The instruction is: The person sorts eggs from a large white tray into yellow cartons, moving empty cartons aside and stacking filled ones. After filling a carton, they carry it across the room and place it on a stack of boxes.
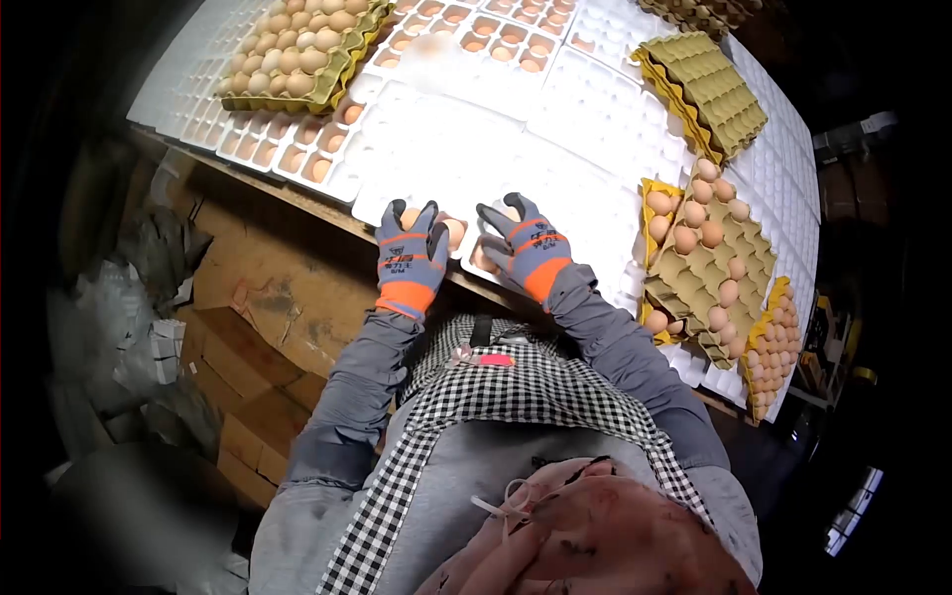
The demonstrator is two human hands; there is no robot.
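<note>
My left hand (410, 260), in a grey and orange work glove, bends its fingers round a brown egg (410, 218) at the near edge of a white foam tray (446, 149). Just right of its thumb lies another egg (454, 234). My right hand (531, 243), gloved alike, curls over a pale egg (511, 213) in the neighbouring white tray (565, 208). One more egg (484, 260) shows below that thumb. The fingers partly cover these eggs, and bright glare washes out the tray pockets.
A pulp tray full of eggs (297, 50) rests at the far left on egg-filled white trays. On the right are a part-filled pulp tray (684, 268), a tilted stack of pulp trays (704, 89) and more eggs (773, 347). Cardboard boxes (238, 367) stand below the table's left edge.
</note>
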